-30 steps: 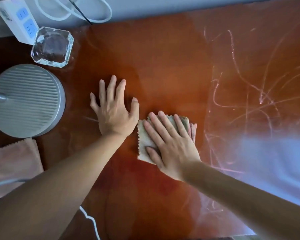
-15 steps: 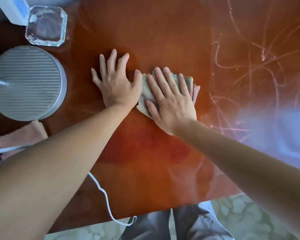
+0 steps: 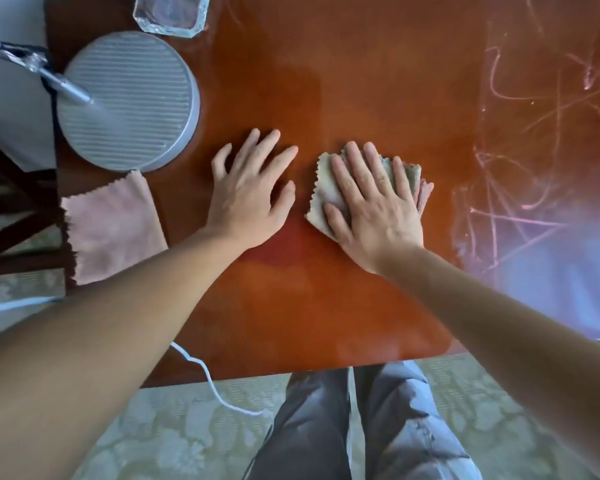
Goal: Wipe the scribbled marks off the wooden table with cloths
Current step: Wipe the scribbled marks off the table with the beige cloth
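My right hand [image 3: 374, 206] lies flat, fingers straight, pressing a folded grey-green cloth [image 3: 323, 188] onto the wooden table [image 3: 361, 81]. My left hand [image 3: 250, 188] rests open on bare wood just beside it, holding nothing. Pale scribbled marks [image 3: 541, 161] cover the table's right side; a pink cloth [image 3: 113, 226] lies at the left edge.

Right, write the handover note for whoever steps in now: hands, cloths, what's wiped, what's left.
Left hand: open, flat on the bare glossy wooden table, holding nothing.
Right hand: open, straight fingers pressing the folded greenish-grey cloth onto the table, a pink layer showing at its right edge.
Spare pink cloth: lies at the table's left edge, below the round ribbed grey lamp base.
Done: the middle of the table around the hands shows no marks.
Left: the pale scribbled marks to the right of the cloth, unwiped.
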